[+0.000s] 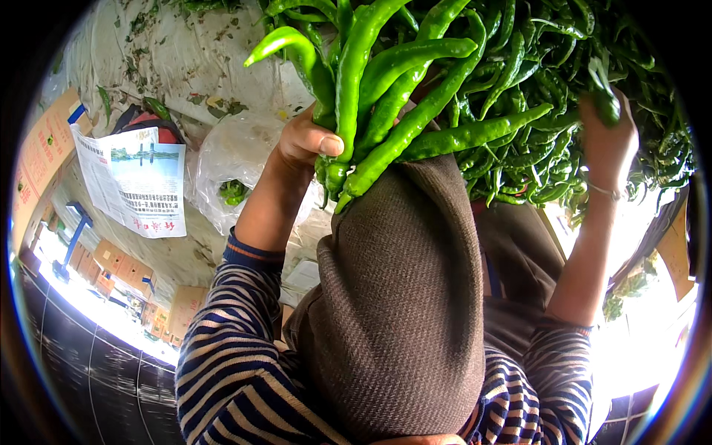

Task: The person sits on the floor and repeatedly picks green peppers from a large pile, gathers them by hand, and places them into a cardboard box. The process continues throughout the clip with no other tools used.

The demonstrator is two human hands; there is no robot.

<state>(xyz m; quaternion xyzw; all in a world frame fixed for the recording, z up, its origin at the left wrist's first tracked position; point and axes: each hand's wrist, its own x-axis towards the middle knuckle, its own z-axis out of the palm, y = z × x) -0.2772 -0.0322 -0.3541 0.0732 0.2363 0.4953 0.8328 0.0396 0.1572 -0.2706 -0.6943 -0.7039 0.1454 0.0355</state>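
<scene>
My left hand [308, 136] grips a bunch of long green chili peppers [347, 111] near their lower ends, with the thumb across them and the other tips fanned out. The bunch is above a brown cloth [406, 289] that covers my lap. On the right, my right hand [614, 130] is raised over a large heap of green peppers [528, 72]; its fingers are curled around a green pepper [607, 108], and part of the grip is hidden.
A printed newspaper sheet [147, 189] lies on the left beside a clear plastic bag [222, 150] with some green peppers. Leaf scraps dot the pale sheeting [189, 50]. Cardboard boxes [47, 161] stand at the far left, with more [119, 258] further off.
</scene>
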